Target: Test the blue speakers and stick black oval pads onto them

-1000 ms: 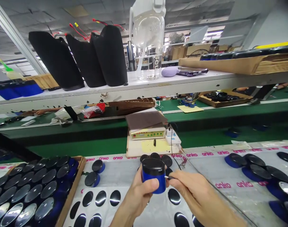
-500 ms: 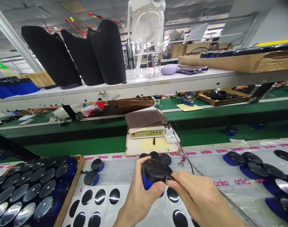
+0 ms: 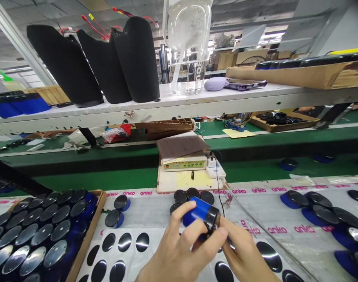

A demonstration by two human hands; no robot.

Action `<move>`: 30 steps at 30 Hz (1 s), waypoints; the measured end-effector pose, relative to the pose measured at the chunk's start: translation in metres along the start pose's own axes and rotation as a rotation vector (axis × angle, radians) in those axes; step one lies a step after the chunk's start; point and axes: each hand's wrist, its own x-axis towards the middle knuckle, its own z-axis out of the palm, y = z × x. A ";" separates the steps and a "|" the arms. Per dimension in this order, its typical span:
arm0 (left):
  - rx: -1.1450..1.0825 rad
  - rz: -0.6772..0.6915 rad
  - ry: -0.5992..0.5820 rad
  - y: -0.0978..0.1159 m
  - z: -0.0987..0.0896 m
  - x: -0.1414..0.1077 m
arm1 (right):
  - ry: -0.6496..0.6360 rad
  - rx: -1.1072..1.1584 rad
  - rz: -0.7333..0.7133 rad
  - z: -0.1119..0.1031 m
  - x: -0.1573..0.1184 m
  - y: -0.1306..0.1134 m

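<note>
One blue cylinder [image 3: 199, 210], glossy black end [image 3: 212, 217], tilted; left hand [image 3: 180, 246] gripping it; right hand [image 3: 240, 246] beside end, hold unclear.

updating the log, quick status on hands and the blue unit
Left hand gripping blue unit, tipped sideways. Right hand at its black end. Black discs just beyond.

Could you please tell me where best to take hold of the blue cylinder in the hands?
I would grip the blue cylinder around its rounded blue body, coming from above. It is tipped sideways, its upper surface largely exposed; the left hand covers much of the near side and the right hand is by the black end.
</note>
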 end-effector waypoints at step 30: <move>-0.449 -0.374 -0.379 0.001 0.023 0.010 | 0.149 -0.109 0.036 -0.012 -0.028 0.007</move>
